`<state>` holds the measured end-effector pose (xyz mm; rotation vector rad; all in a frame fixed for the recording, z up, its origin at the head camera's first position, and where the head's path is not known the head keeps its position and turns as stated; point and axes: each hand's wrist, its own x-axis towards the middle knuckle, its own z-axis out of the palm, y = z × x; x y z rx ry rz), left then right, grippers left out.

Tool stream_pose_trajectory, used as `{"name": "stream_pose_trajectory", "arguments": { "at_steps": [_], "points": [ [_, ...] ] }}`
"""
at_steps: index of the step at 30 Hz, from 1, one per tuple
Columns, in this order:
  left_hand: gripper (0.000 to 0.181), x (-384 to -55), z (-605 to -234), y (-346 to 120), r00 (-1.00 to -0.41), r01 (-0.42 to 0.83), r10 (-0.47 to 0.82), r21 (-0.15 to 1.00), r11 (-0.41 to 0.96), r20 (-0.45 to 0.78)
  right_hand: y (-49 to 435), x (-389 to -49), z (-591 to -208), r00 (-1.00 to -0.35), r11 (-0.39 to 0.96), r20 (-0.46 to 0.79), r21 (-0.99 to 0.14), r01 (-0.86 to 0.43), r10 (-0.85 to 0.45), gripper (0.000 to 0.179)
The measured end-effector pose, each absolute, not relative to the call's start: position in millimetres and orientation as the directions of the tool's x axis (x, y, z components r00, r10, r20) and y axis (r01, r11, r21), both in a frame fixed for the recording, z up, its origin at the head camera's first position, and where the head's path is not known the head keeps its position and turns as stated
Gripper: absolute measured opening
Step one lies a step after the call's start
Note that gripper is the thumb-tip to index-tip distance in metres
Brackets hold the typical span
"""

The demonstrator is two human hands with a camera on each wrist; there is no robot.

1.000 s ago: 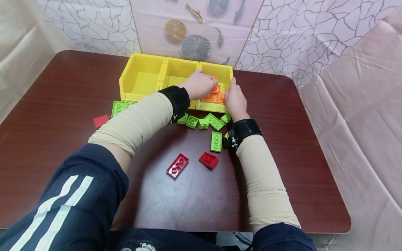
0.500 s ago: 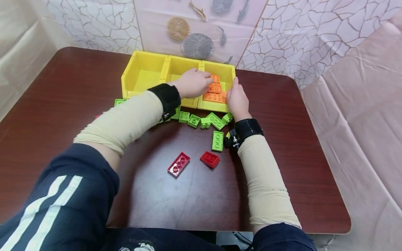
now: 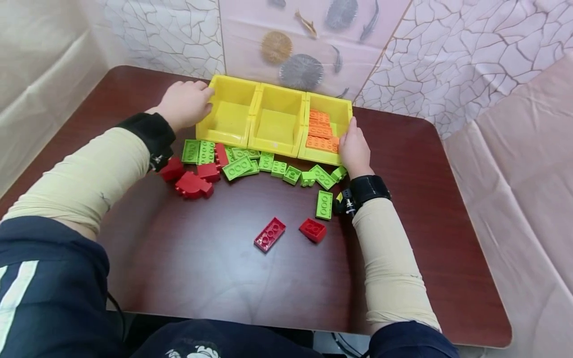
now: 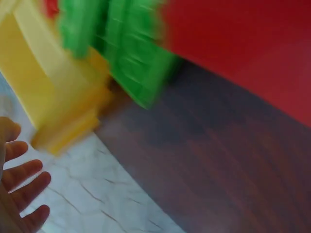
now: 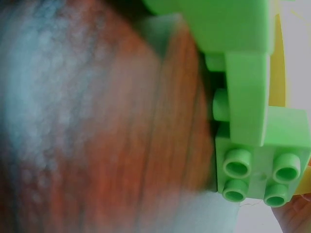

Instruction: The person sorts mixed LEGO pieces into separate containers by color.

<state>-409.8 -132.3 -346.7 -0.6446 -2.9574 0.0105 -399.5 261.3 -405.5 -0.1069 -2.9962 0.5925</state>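
Observation:
My left hand (image 3: 185,104) is at the left end of a yellow three-compartment bin (image 3: 224,136). In the left wrist view its fingers (image 4: 29,189) are spread, with a gap between them and the bin. At the bin's other end, my right hand (image 3: 355,151) lies along the outer right wall, its fingers extended forward against it. Orange building bricks (image 3: 322,144) lie in the right compartment; the other two show bare floors. A row of green building bricks (image 3: 237,168) runs along the bin's front. Near my left wrist is a cluster of red building bricks (image 3: 192,185).
On the brown table (image 3: 224,278), a dark red brick (image 3: 270,234) and a red brick (image 3: 312,230) lie nearer the body. One green brick (image 3: 324,205) is beside my right wrist camera. Patterned cloth (image 3: 179,40) hangs behind the table.
My left hand has moved left from over the orange bricks to the bin's left end, uncovering the middle compartment and red bricks. My right hand stays at the right wall. The head view has shifted slightly.

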Motion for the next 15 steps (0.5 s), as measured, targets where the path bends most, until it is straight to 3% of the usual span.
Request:
{"name": "stream_pose_trajectory", "arguments": {
  "at_steps": [5,15],
  "points": [
    [0.044,-407.5,-355.9,-154.5,-0.968,0.249,0.250,0.085,0.965,-0.003,260.4,-397.3,-406.0,-0.994,0.920,0.067,-0.388,0.052,0.084,0.058],
    [0.058,-412.1,-367.8,-140.7,-0.972,0.074,0.121,0.229,0.971,-0.202,260.7,-395.8,-411.1,-0.994,0.923,0.081,-0.384,0.041,0.077,0.058]
  ]
}}
